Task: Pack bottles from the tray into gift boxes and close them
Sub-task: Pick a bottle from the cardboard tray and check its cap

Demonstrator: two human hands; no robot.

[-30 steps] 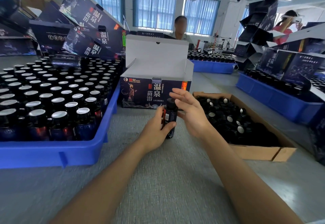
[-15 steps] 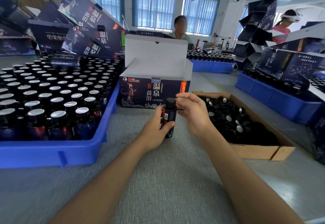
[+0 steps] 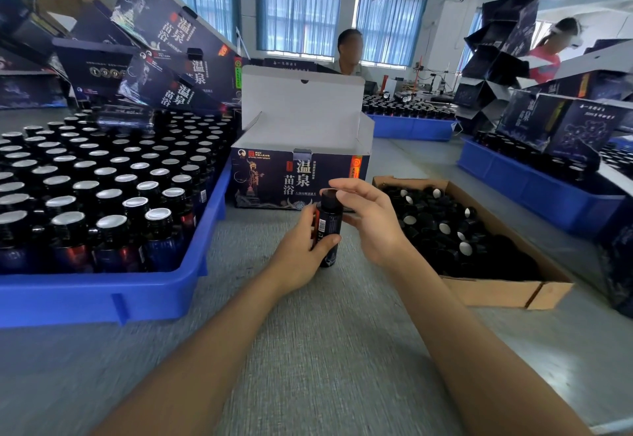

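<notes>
Middle of grey table (image 3: 325, 367), before open dark-blue cardboard gift box (image 3: 342, 170): small dark black-capped bottle (image 3: 329, 226), upright.
Gripped round body by left hand (image 3: 301, 254), fingers curled, thumb across label; right hand (image 3: 376, 226) at cap (image 3: 329, 197), fingers nearly straight, slightly spread, tips touching it. Blue plastic tray (image 3: 164, 295) of silver-topped bottles (image 3: 113, 220) at left edge; brown cardboard carton (image 3: 496, 290) of caps (image 3: 444, 228) right.

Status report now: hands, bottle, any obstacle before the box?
Left hand grips bottle upright. Right hand at its cap, grip unclear. Gift box open behind, nothing between.
</notes>
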